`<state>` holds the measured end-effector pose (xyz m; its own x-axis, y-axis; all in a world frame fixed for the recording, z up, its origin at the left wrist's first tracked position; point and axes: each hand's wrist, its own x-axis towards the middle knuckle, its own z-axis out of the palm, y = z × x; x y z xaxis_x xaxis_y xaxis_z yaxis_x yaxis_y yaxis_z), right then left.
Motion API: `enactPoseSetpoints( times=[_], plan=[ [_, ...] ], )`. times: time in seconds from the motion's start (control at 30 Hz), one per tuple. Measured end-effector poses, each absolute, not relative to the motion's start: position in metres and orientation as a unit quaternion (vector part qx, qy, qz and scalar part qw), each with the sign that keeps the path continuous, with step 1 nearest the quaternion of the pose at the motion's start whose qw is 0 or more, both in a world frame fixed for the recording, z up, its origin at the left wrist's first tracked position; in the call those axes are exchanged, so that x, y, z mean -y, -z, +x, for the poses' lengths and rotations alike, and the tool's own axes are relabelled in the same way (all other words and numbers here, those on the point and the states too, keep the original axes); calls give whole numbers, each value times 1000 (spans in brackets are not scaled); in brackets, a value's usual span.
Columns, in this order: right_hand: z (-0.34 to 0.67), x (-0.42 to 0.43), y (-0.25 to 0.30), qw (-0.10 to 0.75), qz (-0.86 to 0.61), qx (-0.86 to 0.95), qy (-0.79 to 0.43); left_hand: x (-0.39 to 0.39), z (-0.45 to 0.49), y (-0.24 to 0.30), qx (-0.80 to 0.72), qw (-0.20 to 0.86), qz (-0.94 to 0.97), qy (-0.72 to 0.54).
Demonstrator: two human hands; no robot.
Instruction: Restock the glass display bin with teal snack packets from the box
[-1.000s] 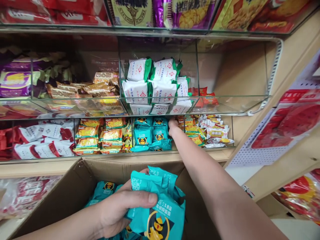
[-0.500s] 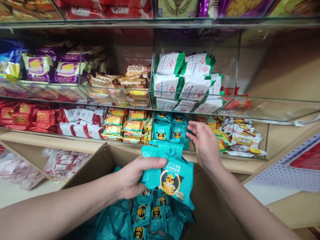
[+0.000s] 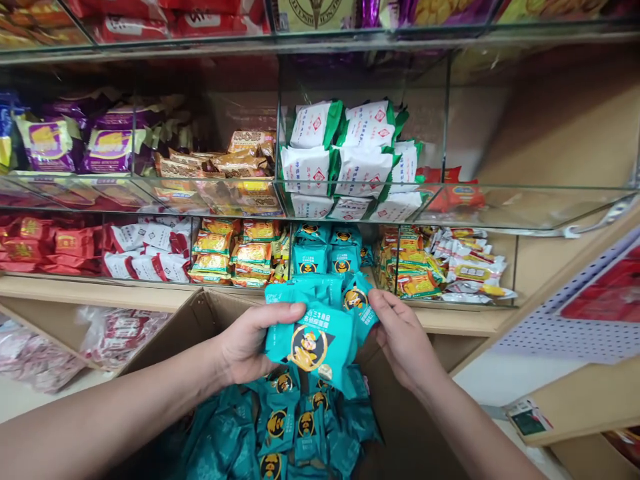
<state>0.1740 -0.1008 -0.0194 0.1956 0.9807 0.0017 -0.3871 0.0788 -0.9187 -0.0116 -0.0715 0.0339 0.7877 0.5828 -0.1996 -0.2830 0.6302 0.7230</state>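
Above an open cardboard box (image 3: 193,320), my left hand (image 3: 253,343) is closed around a few teal snack packets (image 3: 310,343), thumb on top. Each packet carries a round black and yellow cartoon emblem. At the right side of that bunch, my right hand (image 3: 403,337) pinches another teal packet (image 3: 357,300) between thumb and fingers; it touches the ones in my left hand. Loose teal packets (image 3: 277,427) fill the bottom of the box. Straight ahead on the lower shelf, stacked teal packets (image 3: 311,259) stand in a glass-fronted compartment, partly hidden by the held ones.
Yellow-orange packets (image 3: 213,250) lie left of the teal stack, and mixed yellow and white packets (image 3: 470,267) lie right. White-green packets (image 3: 313,170) fill the shelf above. Glass dividers and a glass front edge (image 3: 360,217) bound the compartments. A perforated white panel (image 3: 550,327) stands at right.
My right hand has come back from the shelf compartment, down and toward my left hand, and now grips a teal packet at the bunch. The view has shifted slightly right.
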Motion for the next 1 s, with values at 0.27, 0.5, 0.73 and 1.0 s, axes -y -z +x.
enactPoseSetpoints(
  times=[0.27,0.5,0.73,1.0],
  plan=[
    [175,100,25,663,-475,348,-462,81,-5,-24,-281,853,376,-226],
    [164,107,22,657,-432,302,-540,83,-1,-23,-333,822,395,-241],
    [177,98,25,661,-483,368,-441,74,-6,-32,-297,818,449,-204],
    [171,104,25,596,-490,486,-410,73,-4,-30,-301,822,454,-164]
  ],
)
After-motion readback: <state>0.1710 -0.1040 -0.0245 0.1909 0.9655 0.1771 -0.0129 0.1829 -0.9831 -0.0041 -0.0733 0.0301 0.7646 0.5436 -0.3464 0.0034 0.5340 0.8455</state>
